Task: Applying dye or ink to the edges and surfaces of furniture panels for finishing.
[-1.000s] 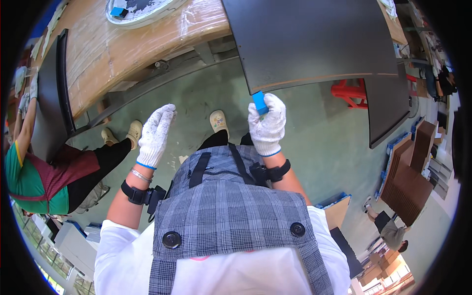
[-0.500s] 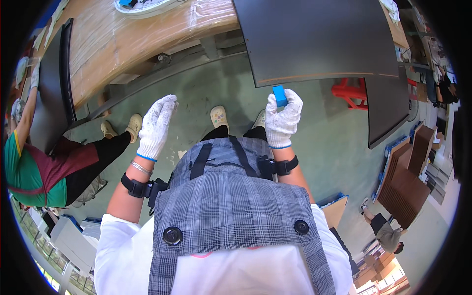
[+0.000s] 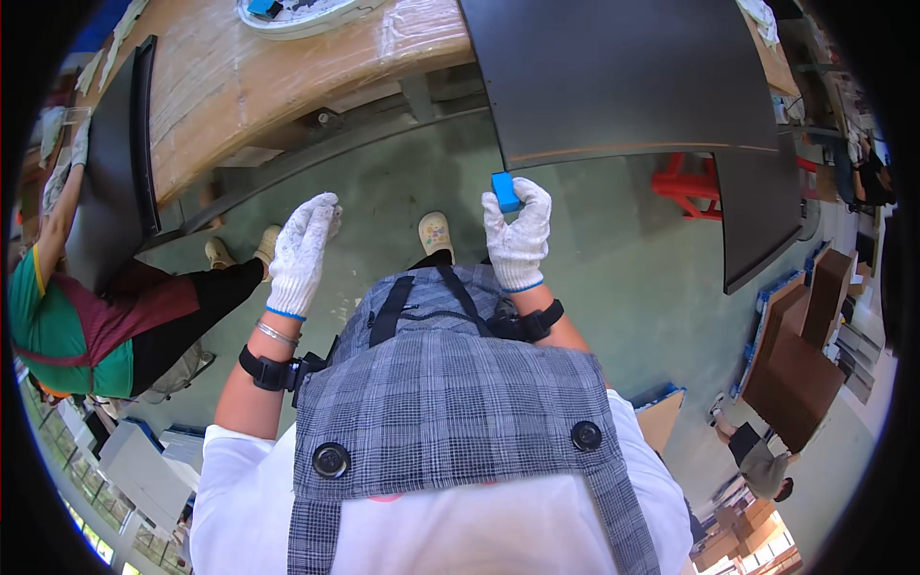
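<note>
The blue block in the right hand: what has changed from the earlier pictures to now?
The right hand kept the blue block gripped and carried it up to the near edge of the dark panel. The left hand stayed raised, open and empty. The wooden table shows no change.

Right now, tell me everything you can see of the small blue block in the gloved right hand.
The blue block is small, boxy and bright blue, with flat faces and square corners; its material cannot be told. It is pinched at the fingertips of the right hand, which wears a white knit glove. Its upper part sticks out above the fingers, just below the near edge of the dark panel, over the green floor.
</note>
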Demonstrator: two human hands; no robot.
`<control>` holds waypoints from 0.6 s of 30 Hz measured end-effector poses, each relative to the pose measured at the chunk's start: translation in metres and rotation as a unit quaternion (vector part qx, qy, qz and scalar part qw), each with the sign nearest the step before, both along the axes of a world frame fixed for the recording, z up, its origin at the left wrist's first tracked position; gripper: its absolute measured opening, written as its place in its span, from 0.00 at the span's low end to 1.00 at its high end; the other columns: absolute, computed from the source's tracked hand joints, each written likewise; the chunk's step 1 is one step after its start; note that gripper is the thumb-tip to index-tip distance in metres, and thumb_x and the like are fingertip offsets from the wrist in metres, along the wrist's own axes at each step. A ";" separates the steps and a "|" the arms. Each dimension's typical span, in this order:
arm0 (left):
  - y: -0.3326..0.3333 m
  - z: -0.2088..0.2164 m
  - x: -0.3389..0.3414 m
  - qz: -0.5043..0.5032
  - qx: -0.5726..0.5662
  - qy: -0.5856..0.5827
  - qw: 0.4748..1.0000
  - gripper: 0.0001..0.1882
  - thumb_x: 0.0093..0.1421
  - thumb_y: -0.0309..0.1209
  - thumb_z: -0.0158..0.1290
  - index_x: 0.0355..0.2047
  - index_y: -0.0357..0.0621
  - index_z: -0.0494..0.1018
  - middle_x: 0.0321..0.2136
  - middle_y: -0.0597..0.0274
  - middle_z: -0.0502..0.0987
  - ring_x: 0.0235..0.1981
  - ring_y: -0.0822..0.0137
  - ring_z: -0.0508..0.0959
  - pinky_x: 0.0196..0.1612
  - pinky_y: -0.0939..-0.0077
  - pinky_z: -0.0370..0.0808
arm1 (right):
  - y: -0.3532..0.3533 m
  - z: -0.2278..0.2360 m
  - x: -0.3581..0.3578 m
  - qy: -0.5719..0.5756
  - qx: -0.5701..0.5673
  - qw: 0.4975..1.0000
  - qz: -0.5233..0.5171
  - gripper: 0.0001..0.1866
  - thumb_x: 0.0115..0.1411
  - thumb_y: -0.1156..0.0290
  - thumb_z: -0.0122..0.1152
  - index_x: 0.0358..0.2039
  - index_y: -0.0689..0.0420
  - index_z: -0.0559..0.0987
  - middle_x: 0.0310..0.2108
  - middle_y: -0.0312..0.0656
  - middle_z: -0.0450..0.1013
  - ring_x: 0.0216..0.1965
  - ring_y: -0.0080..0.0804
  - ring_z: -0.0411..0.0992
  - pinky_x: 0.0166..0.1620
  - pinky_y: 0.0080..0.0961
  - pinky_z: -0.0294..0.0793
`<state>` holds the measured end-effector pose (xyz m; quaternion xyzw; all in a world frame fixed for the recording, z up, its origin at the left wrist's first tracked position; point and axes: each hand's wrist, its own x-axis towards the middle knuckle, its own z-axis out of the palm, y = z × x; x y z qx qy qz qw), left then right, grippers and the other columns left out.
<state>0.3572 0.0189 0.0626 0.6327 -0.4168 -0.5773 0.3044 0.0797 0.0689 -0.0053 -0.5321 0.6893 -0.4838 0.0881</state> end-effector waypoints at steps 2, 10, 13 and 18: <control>0.000 0.001 0.003 0.011 0.002 0.003 1.000 0.16 0.67 0.35 0.49 0.50 0.37 0.72 0.43 0.61 0.77 0.45 0.70 0.77 0.52 0.74 0.73 | -0.001 -0.001 0.004 -0.025 -0.010 1.000 -0.009 0.23 0.52 0.68 0.71 0.44 0.60 0.69 0.43 0.46 0.70 0.42 0.39 0.71 0.47 0.30 0.72; -0.002 0.007 0.003 -0.008 0.003 -0.022 1.000 0.16 0.67 0.34 0.48 0.50 0.37 0.72 0.42 0.61 0.78 0.44 0.70 0.77 0.51 0.74 0.73 | 0.007 -0.006 0.004 -0.028 0.035 0.998 -0.040 0.23 0.52 0.68 0.71 0.43 0.61 0.70 0.42 0.46 0.70 0.41 0.37 0.71 0.45 0.30 0.71; -0.005 0.007 0.003 -0.012 0.004 -0.022 1.000 0.16 0.67 0.34 0.48 0.50 0.37 0.72 0.42 0.61 0.78 0.44 0.70 0.77 0.51 0.75 0.73 | 0.003 -0.004 0.006 -0.049 0.021 0.998 -0.025 0.23 0.52 0.67 0.71 0.43 0.62 0.70 0.41 0.46 0.70 0.39 0.37 0.71 0.45 0.30 0.72; -0.014 0.002 0.002 -0.076 -0.039 -0.034 0.996 0.17 0.67 0.35 0.49 0.51 0.37 0.72 0.44 0.59 0.77 0.45 0.68 0.77 0.51 0.74 0.73 | 0.004 -0.016 0.006 -0.032 0.046 0.997 -0.061 0.24 0.52 0.64 0.70 0.42 0.62 0.69 0.39 0.51 0.70 0.40 0.48 0.72 0.44 0.36 0.72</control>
